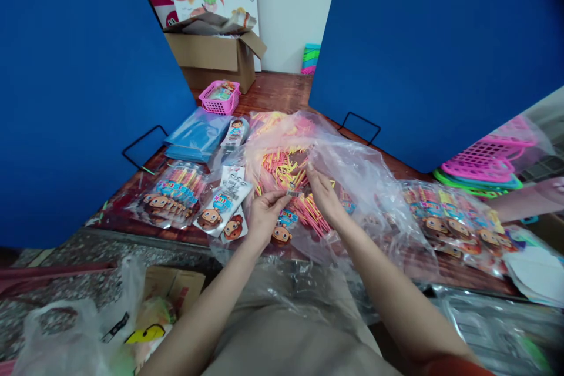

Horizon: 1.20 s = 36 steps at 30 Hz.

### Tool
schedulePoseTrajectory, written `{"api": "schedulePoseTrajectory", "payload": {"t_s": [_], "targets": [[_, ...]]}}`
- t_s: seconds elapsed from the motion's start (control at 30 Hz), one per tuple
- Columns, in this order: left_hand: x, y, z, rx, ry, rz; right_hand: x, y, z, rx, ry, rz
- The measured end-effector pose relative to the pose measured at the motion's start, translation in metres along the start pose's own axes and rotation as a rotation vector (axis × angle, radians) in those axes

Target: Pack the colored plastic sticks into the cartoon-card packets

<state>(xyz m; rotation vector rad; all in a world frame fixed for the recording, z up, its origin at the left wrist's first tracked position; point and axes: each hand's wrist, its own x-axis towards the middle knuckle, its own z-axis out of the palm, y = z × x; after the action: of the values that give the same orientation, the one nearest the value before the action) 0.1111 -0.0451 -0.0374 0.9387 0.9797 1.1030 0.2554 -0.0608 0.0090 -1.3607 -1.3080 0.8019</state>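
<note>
My left hand is closed in a pinch at the top edge of a small clear pouch printed with a cartoon face and blue lettering. Just right of it, my right hand reaches over a pile of thin pink and yellow sticks, fingers stretched out and close together; whether a stick touches its fingertips is hard to make out. The sticks lie in a large clear plastic bag spread open on the table. Left of my left hand lies a stack of flat printed pouches.
Filled stick packs lie at the left and right. Behind are blue plastic sheets, a pink basket and an open carton. Blue panels with wire feet flank the table. Another person's arm enters at right.
</note>
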Motion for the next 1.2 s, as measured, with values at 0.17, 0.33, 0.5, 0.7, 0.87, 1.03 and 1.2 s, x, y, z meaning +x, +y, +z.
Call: {"api": "schedulePoseTrajectory", "payload": {"t_s": [0.17,0.33,0.5,0.7,0.87,1.03,1.2], "targets": [[0.001,0.004,0.002,-0.07,0.006,-0.048,-0.001,-0.001,-0.006,-0.034,-0.098,0.028],[-0.002,0.009,0.003,-0.128,0.002,-0.072,-0.005,0.0,-0.008,-0.003,-0.083,-0.079],[-0.004,0.013,0.001,-0.14,-0.009,-0.081,-0.009,-0.004,-0.008,-0.121,-0.286,-0.18],[-0.008,0.019,0.001,-0.151,-0.028,-0.12,-0.011,-0.005,-0.011,-0.226,-0.161,-0.262],[-0.012,0.024,0.0,-0.085,-0.07,-0.147,-0.011,-0.002,-0.012,-0.187,-0.067,-0.237],[-0.017,0.025,-0.005,0.044,-0.183,-0.201,-0.011,-0.002,-0.012,-0.158,-0.113,-0.176],[-0.019,0.022,-0.008,0.038,-0.16,-0.173,-0.011,0.0,-0.014,-0.226,-0.222,-0.211]]}}
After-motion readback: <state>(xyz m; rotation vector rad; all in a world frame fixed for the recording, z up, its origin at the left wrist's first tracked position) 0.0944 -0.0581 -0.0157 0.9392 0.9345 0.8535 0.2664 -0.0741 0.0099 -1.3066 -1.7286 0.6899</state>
